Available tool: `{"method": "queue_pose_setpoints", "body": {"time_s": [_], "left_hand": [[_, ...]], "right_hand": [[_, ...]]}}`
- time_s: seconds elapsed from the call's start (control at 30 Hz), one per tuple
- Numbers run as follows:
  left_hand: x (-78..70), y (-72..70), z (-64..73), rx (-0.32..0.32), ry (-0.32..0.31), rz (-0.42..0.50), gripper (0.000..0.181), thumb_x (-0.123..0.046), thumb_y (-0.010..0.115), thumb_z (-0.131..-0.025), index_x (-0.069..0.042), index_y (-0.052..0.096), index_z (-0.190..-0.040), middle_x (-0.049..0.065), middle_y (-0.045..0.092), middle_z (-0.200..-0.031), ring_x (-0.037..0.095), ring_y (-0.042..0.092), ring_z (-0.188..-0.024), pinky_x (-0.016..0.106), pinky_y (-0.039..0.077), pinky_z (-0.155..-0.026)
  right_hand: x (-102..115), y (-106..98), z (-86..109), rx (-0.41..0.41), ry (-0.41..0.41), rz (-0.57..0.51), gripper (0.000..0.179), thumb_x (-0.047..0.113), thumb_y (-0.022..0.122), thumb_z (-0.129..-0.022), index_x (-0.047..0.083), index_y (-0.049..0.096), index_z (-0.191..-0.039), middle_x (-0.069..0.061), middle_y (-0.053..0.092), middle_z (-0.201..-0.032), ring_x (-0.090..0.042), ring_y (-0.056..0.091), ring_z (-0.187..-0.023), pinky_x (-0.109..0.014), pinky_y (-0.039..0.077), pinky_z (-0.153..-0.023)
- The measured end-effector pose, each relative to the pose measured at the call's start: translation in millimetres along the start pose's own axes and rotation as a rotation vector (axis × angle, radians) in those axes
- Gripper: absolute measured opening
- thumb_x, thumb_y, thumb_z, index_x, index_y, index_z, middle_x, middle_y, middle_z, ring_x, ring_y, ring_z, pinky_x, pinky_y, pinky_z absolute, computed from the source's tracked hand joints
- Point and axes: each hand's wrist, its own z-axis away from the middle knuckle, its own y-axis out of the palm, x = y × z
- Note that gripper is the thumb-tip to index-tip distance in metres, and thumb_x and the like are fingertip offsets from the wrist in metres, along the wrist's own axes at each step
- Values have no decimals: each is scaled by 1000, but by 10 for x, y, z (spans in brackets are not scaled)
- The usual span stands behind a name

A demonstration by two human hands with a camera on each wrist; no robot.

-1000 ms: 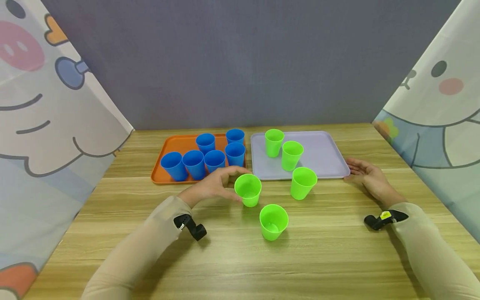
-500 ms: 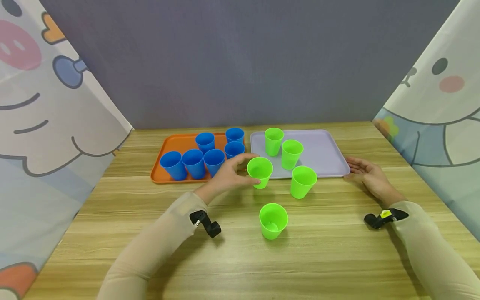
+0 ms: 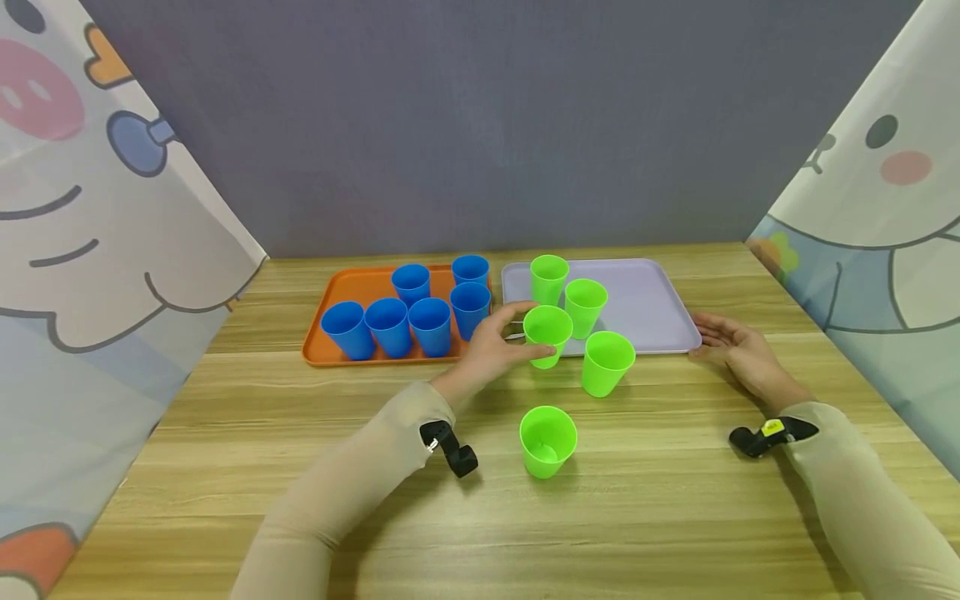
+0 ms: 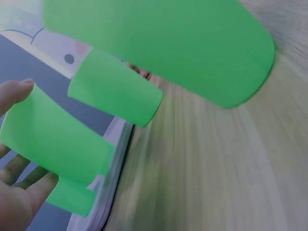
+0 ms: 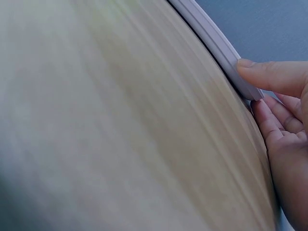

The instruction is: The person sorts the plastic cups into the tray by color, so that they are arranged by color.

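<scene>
My left hand point(image 3: 491, 354) grips a green cup point(image 3: 546, 329), thumb on its near side and fingers behind. That cup is upright and overlaps the near edge of the lavender tray point(image 3: 645, 304) in the head view. In the left wrist view the thumb and fingers point(image 4: 36, 190) hold the cup point(image 4: 57, 134) from opposite sides. Two green cups stand on the tray, one at the back point(image 3: 548, 279) and one further forward point(image 3: 585, 308). My right hand point(image 3: 738, 354) holds the tray's near right corner, with the thumb point(image 5: 269, 77) on the rim and fingertips at the corner.
One green cup point(image 3: 606, 364) stands just in front of the lavender tray, another point(image 3: 547, 443) nearer on the wooden table point(image 3: 637, 517). To the left, an orange tray point(image 3: 356, 287) carries several blue cups point(image 3: 390, 329). A grey partition point(image 3: 480, 125) rises behind.
My left hand has carried the green cup rightward and away from me, from the table in front of the trays to the lavender tray's near edge. The right hand has stayed put.
</scene>
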Motion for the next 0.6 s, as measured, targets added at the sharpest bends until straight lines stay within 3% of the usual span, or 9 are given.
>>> {"method": "queue_pose_setpoints", "body": {"time_s": [0.23, 0.4, 0.6], "left_hand": [[50, 171, -110, -62, -11, -40, 68, -21, 87, -78, -14, 56, -139, 3, 60, -133, 27, 58, -121, 36, 52, -95], [40, 222, -177, -105, -28, -33, 68, -23, 86, -80, -13, 54, -139, 5, 58, -133, 29, 56, -123, 37, 49, -100], [17, 261, -256, -143, -18, -28, 68, -23, 85, -81, -10, 53, -139, 10, 57, -134, 30, 57, -120, 35, 51, -97]], "right_hand": [[0, 6, 9, -4, 0, 28, 61, -21, 67, -82, -15, 42, -137, 10, 67, -112, 0, 64, -99, -13, 51, -84], [-2, 0, 10, -2, 5, 29, 63, -20, 67, -82, -16, 40, -139, 10, 67, -113, 0, 64, -100, -13, 51, -84], [1, -6, -3, -6, 5, 50, 67, -19, 67, -83, -19, 35, -141, 11, 67, -113, 1, 64, -100, -12, 50, -84]]}}
